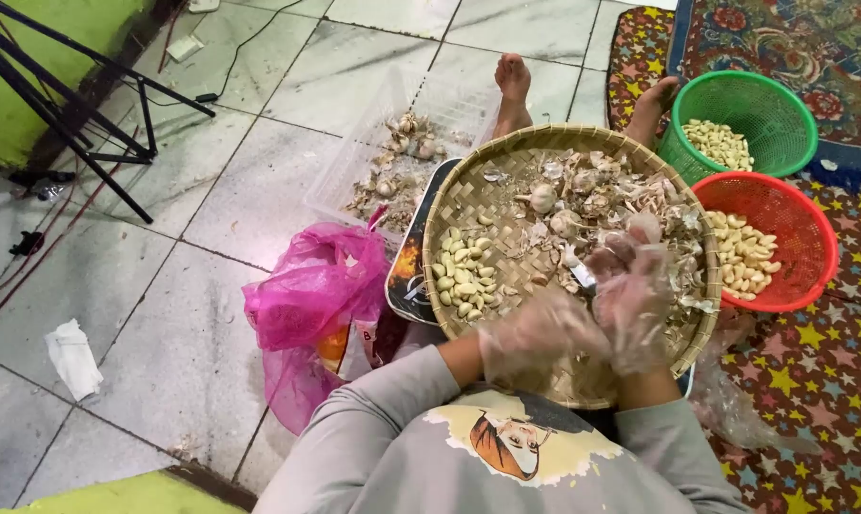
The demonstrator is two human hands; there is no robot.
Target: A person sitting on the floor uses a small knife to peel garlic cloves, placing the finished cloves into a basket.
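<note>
Fingers [630, 249] of both gloved hands pinch a garlic clove [643, 227] over the woven tray [468, 205]; peeled cloves [464, 276] heaped at its left, whole bulbs [565, 224] and skins [640, 186] unworked at its far side.

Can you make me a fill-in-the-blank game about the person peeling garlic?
1. The person's left hand and right hand both wear clear plastic ____.
2. The peeled cloves lie in a pile on the round woven ____.
3. Next to the green basket sits a ____ basket with cloves in it.
4. The crumpled plastic bag on the floor is ____.

Missing words: gloves, tray, red, pink
</note>
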